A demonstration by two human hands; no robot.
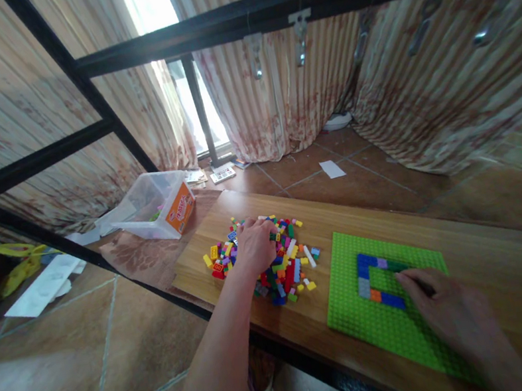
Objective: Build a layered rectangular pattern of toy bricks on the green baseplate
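Note:
My left hand [255, 245] reaches into a pile of small coloured bricks [285, 272]. Its fingers are bent and slightly apart, and their tips are hidden among the bricks. To the right lies a green baseplate [351, 307] carrying a partial outline of bricks: a blue corner brick [364, 263], a lilac brick [382, 263], a dark green brick [397, 266], a grey brick [364, 287], an orange brick [376, 296] and a blue brick [393, 301]. My right hand [444, 304] rests over the plate's right part, thumb and fingers pinched beside the dark green brick. Whatever the pinch holds is hidden.
Both the pile and the plate are on a long wooden table [513, 306]. Beyond its left end, a clear plastic box [154, 204] with an orange label sits on the floor. A black metal frame [211, 25] with hanging clips crosses above the table, before striped curtains [274, 99].

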